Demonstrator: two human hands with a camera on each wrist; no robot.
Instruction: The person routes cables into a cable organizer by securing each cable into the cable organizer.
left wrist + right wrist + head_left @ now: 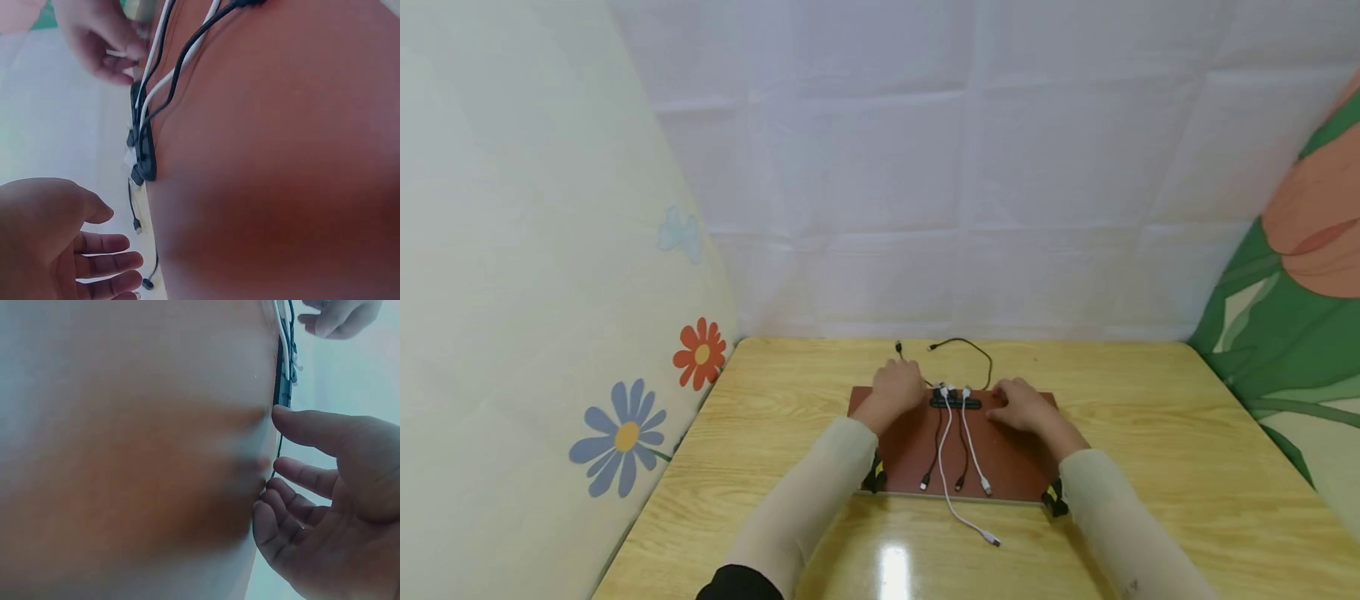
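Note:
A black cable holder strip (956, 403) sits at the far edge of a reddish-brown board (910, 467), with white cables (973, 450) and black cables (937, 450) running through it. My left hand (900, 385) is over the board's far edge, left of the strip; in the left wrist view its fingers (109, 265) are relaxed around nothing. To the strip's right is my right hand (1024, 406). In the right wrist view the right thumb (312, 428) is at the board edge close to the strip's end, the other fingers loosely bent, with nothing seen between them.
Beyond the board, a black cable end (898, 347) and a looped black cable (985, 354) lie on the wooden table (775, 450). One long white cable's plug (991, 538) reaches past the board's near edge. White cloth (865, 167) stands behind the table, with patterned sheets at both sides.

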